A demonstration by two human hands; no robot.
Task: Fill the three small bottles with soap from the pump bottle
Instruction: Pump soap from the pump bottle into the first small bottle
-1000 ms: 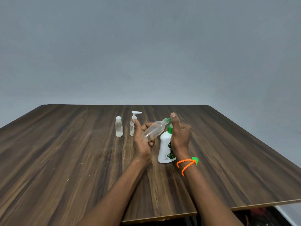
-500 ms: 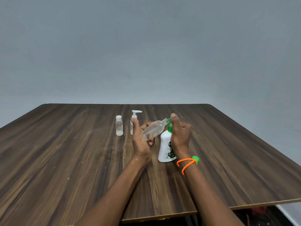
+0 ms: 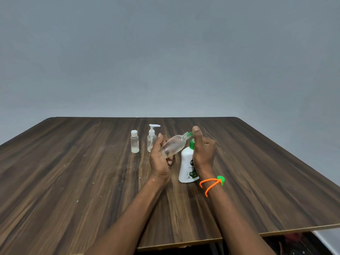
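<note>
Curled round a clear small bottle (image 3: 172, 146), the person's left hand (image 3: 160, 161) holds it tilted, base down toward the palm and open neck raised to the right. That neck meets the green spout of the white pump bottle (image 3: 187, 167), which stands upright on the wooden table (image 3: 73, 172) just right of the left hand. The right hand (image 3: 203, 151) sits at the top of the pump bottle, its thumb (image 3: 197, 134) standing up beside the green pump head and the other fingers bent over the far side; from where I stand I cannot see exactly how they lie on the pump, though the hand is clearly closed about it. An orange beaded band (image 3: 210, 184) with a green tab circles the right wrist.

Farther back on the table, left of the hands, two more small bottles stand upright and near each other. One is a clear capped bottle (image 3: 134, 142) with a white flip cap and a pale layer at its bottom. Just right of it stands a clear mini pump bottle (image 3: 152, 138) with a white pump top, partly hidden behind the left hand's fingertips. Behind the table rises a plain grey wall (image 3: 165, 52).
</note>
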